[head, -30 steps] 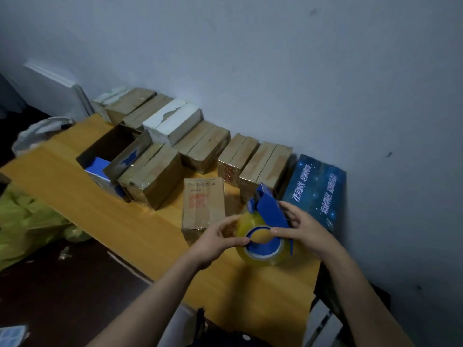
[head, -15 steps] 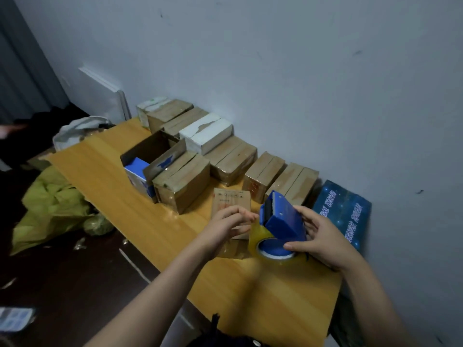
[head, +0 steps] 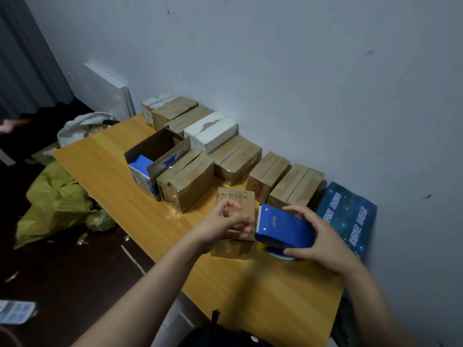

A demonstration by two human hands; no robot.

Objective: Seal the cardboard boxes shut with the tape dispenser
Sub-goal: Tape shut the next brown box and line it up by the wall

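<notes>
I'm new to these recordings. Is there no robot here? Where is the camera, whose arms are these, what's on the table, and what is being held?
There is no machine: a person works bare-handed. The single camera sits on their head and looks forward and down, so both arms enter from the bottom edge. The right hand holds a blue tape dispenser, with its toothed edge pointing toward the left hand. That hand's fingers are curled in front of a small cardboard box; I cannot tell whether they pinch tape. On the wooden table, brown boxes line the wall, along with a white box and an open box with something blue inside. A dark blue printed box lies at the right.
</notes>
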